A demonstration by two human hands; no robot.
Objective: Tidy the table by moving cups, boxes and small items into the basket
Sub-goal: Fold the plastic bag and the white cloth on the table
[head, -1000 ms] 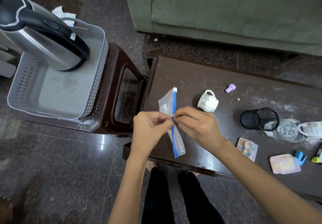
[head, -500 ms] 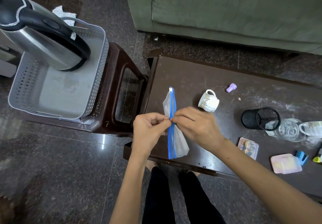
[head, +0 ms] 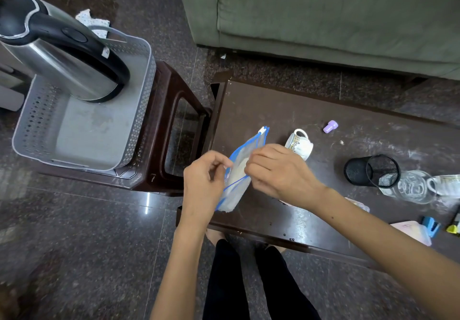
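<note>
Item: clear plastic zip bag with blue seal strip [head: 237,170]. I am seeing both hands pinching it above the near left corner of the dark brown table [head: 286,110]: left hand [head: 205,179] gripping one lip, right hand [head: 276,169] gripping the other, mouth parting. Grey perforated plastic basket [head: 139,130] is sitting well apart on the left, carrying a steel kettle [head: 62,53]. White patterned cup [head: 300,144] is lying just beyond the right hand.

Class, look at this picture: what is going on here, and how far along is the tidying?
A person holds a clear zip bag with a blue seal between the left hand and the right hand, pulling its mouth open above the dark table. The grey basket on the stool holds only a kettle. A white cup, a mesh pen holder and a glass mug still lie on the table.
</note>
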